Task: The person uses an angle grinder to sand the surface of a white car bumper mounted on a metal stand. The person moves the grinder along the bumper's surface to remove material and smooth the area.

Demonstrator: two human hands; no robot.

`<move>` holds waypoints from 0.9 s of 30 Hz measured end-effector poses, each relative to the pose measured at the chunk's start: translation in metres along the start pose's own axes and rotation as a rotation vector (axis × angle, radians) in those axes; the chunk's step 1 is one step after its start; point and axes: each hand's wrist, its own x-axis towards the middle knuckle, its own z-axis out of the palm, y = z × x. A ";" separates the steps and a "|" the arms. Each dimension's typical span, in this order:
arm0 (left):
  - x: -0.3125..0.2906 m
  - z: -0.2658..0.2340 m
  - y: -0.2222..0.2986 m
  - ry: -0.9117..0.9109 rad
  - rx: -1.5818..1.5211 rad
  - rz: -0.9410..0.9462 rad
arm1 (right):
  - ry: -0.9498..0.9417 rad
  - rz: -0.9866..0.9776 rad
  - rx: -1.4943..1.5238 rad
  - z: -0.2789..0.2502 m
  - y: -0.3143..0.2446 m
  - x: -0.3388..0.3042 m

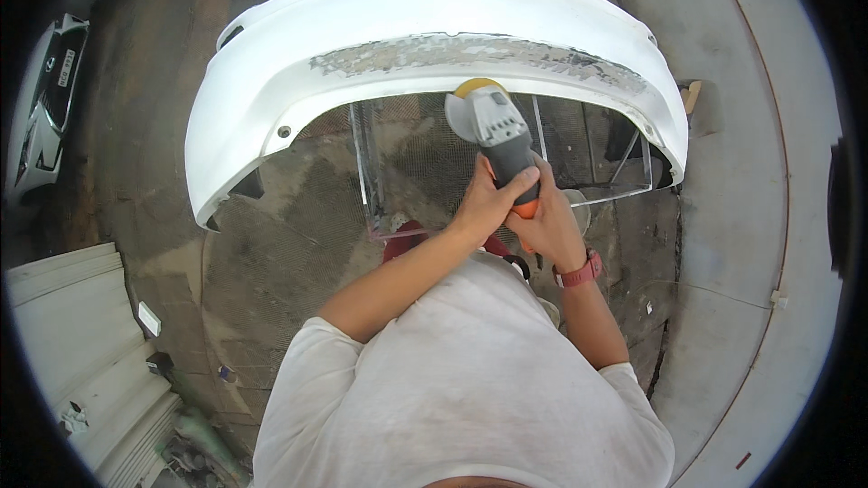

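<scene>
A white car bumper (pixel 434 4) lies across a frame stand (pixel 364 172) in front of me. A long scraped grey patch (pixel 389 56) runs along its middle, with ragged paint edges. Both my hands grip an angle grinder (pixel 498 119) with a grey and orange body. My left hand (pixel 484 203) wraps its handle from the left, and my right hand (pixel 553 228) closes round it from the right. At the head, a yellow disc (pixel 476 85) shows partly behind a pale guard, close to the bumper's lower edge; whether it touches cannot be made out.
A car front end (pixel 50 108) stands at the far left. White corrugated panels (pixel 72 307) lean at the lower left, with a greenish cylinder (pixel 203 438) beside them. On the right, a pale wall (pixel 723 217) carries a thin reddish-brown line. Dark, stained floor lies under the stand.
</scene>
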 end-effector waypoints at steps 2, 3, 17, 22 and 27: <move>0.005 0.000 0.010 0.070 0.017 0.026 | -0.020 -0.029 -0.011 0.000 0.001 0.014; 0.009 0.001 0.015 0.108 0.025 0.040 | -0.033 -0.044 -0.018 0.000 0.001 0.021; 0.031 0.012 0.030 0.294 -0.033 0.199 | -0.108 -0.194 -0.066 -0.004 -0.002 0.060; 0.027 0.011 0.029 0.362 -0.068 0.191 | -0.145 -0.273 -0.095 -0.007 0.000 0.067; 0.028 0.002 0.032 0.325 -0.077 0.189 | -0.187 -0.212 -0.070 -0.002 -0.005 0.069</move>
